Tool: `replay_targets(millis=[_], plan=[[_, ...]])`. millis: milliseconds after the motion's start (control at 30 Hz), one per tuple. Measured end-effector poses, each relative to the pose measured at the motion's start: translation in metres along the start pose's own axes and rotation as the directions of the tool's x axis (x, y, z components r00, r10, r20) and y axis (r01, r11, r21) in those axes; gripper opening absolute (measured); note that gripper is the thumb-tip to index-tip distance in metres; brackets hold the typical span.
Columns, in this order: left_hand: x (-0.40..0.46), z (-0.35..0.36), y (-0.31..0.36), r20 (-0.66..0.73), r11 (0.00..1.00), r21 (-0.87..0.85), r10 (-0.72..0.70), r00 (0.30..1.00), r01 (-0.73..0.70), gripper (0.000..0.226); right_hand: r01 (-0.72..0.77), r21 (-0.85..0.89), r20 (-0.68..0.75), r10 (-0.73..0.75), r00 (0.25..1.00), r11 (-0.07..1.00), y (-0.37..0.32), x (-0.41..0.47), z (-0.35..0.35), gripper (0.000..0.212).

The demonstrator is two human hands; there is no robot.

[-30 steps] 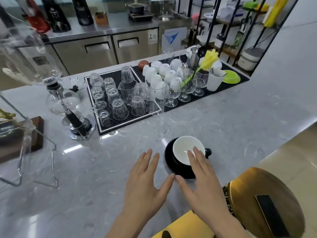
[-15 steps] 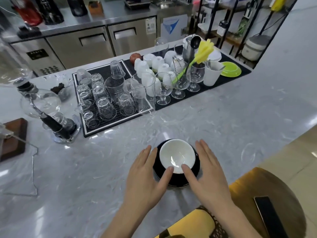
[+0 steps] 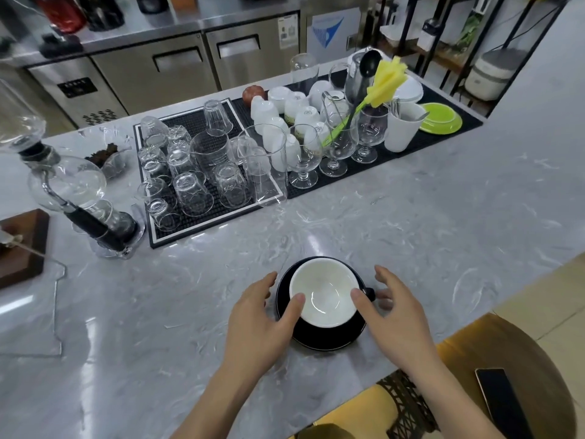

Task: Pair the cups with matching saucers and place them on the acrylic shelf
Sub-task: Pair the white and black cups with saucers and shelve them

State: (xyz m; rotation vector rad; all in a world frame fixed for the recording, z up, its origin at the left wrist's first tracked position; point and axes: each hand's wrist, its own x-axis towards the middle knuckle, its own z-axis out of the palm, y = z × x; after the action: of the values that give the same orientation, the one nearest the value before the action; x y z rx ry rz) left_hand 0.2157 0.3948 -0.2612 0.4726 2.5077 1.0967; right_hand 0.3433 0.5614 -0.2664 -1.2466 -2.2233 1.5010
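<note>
A black cup (image 3: 324, 294) with a white inside stands on a black saucer (image 3: 326, 339) on the grey marble counter, near its front edge. My left hand (image 3: 259, 318) lies at the saucer's left side, thumb touching the cup's rim. My right hand (image 3: 392, 308) is at the right side, thumb on the rim beside the cup's handle, fingers spread. The acrylic shelf's edge (image 3: 58, 308) shows at the far left.
A black mat (image 3: 152, 229) with several upturned glasses lies behind the cup. Further right stand white cups (image 3: 285, 106), stemmed glasses (image 3: 304, 153) and a green plate (image 3: 441, 117). A siphon coffee maker (image 3: 72, 191) stands at the left. A phone (image 3: 503, 403) rests on a stool.
The cup and saucer have come closer to the counter's front edge. My hands went from flat in front of the saucer to its two sides, thumbs on the cup's rim.
</note>
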Motion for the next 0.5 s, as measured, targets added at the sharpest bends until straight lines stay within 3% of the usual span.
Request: replay_targets(millis=[133, 333, 400, 500], plan=[[0.001, 0.002, 0.000, 0.006, 0.995, -0.081, -0.057, 0.998, 0.057, 0.064, -0.047, 0.030, 0.034, 0.046, 0.998, 0.998, 0.006, 0.007, 0.001, 0.065], [0.007, 0.006, -0.010, 0.152, 0.886, -0.351, -0.265, 0.952, 0.303, 0.049, -0.134, 0.175, 0.101, 0.118, 0.988, 0.975, 0.016, 0.014, 0.000, 0.064], [0.009, 0.006, -0.011, 0.228, 0.827, -0.422, -0.299, 0.927, 0.371, 0.039, -0.154, 0.232, 0.117, 0.130, 0.985, 0.960, 0.017, 0.016, 0.000, 0.054], [0.014, 0.004, -0.013, 0.292, 0.784, -0.458, -0.313, 0.904, 0.419, 0.044, -0.194, 0.301, 0.173, 0.147, 0.974, 0.934, 0.013, 0.016, -0.002, 0.029]])
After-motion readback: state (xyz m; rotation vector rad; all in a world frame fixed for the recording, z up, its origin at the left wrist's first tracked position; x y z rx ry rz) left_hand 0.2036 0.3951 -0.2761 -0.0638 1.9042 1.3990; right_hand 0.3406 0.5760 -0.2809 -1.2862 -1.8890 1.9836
